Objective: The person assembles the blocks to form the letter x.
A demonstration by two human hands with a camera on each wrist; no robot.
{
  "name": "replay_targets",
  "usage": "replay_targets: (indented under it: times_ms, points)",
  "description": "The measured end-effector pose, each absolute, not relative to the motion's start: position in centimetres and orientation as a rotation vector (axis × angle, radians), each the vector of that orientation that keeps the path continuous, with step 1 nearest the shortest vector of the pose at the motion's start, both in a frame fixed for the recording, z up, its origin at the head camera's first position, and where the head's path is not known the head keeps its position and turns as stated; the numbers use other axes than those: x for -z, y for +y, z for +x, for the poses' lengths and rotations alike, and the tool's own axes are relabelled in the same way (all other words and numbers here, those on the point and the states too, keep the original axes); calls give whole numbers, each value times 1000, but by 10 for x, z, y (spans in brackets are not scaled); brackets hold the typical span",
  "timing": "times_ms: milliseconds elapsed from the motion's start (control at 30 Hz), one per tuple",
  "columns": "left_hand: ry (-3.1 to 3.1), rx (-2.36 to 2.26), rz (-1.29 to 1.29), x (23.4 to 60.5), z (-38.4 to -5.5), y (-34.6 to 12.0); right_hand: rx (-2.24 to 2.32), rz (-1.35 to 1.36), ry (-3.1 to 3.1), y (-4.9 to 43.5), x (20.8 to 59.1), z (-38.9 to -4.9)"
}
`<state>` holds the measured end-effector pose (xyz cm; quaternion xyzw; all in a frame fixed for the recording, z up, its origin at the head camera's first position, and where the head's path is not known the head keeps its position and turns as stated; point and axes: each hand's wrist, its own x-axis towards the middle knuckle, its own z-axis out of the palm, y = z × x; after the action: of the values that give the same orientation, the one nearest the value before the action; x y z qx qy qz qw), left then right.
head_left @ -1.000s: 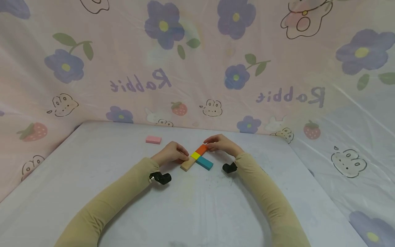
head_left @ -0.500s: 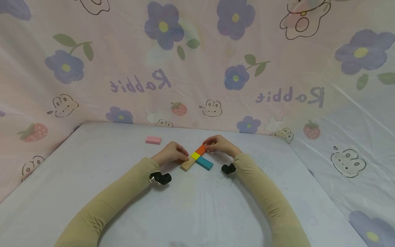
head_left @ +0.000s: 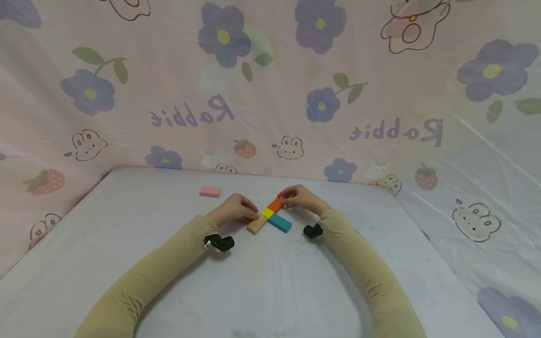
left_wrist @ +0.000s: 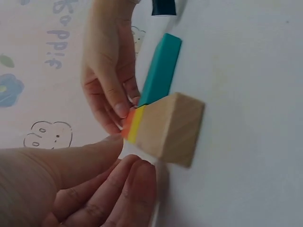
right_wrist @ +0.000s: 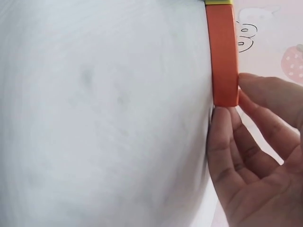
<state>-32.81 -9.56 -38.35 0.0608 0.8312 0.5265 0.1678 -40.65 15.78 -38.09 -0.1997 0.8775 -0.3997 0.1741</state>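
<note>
A flat row of wooden blocks lies slantwise on the table: a natural-wood block (head_left: 258, 224) nearest me, a small yellow block (head_left: 267, 213), then an orange block (head_left: 274, 205). From the yellow one a teal block (head_left: 280, 223) runs out to the right. My left hand (head_left: 236, 209) rests beside the natural-wood block, its thumb tip (left_wrist: 114, 138) right at the row's side and its other fingers loosely bent below. At the far end, my right hand (head_left: 302, 198) pinches the orange block (right_wrist: 224, 56), with fingertips against its end and side.
A pink block (head_left: 210, 191) lies apart at the back left of the white table (head_left: 253, 291). Behind the table hangs a printed curtain (head_left: 270, 84). Small black wrist cameras (head_left: 221, 243) stick out under both sleeves.
My right hand has shifted slightly left since one second ago, and the orange block has moved a little toward the yellow one. The left hand has stayed almost in place.
</note>
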Motion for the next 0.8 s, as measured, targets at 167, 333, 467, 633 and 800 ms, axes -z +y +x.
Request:
replay_targets:
  times_ms: [167, 333, 467, 633, 800]
  points:
    - [2347, -1538, 192, 376, -333, -105, 1121, -590, 2498, 158, 382, -406]
    - [2325, -1573, 197, 358, -340, -121, 1126, -583, 2494, 158, 381, -406]
    - [2294, -1636, 258, 343, -344, -136, 1135, -585, 2484, 158, 382, -407]
    - [2287, -1669, 263, 328, -345, -153, 1152, -580, 2464, 158, 382, -407]
    - [2262, -1754, 342, 319, -346, -169, 1159, -585, 2450, 158, 381, -406]
